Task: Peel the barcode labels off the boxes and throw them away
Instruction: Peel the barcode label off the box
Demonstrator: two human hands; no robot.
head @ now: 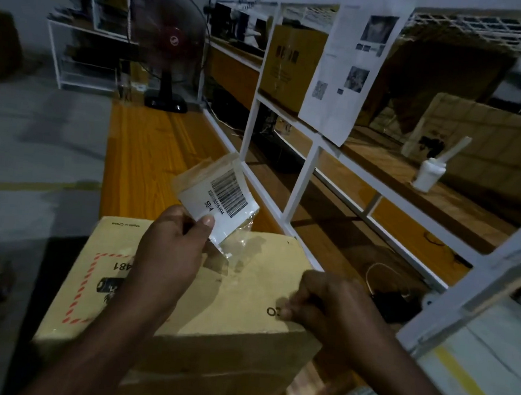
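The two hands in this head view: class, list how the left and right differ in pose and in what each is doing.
1. The left hand is raised and pinches the barcode label; the right hand stays low, holding no label.
2. The left hand pulls the label and its clear tape up off the box; the right hand presses on the box top near its right edge, fingers curled.

Both are bare and work over the same box.

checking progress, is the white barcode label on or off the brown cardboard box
Nearly off: the white barcode label is lifted in the left hand, clear tape still trailing to the brown cardboard box.
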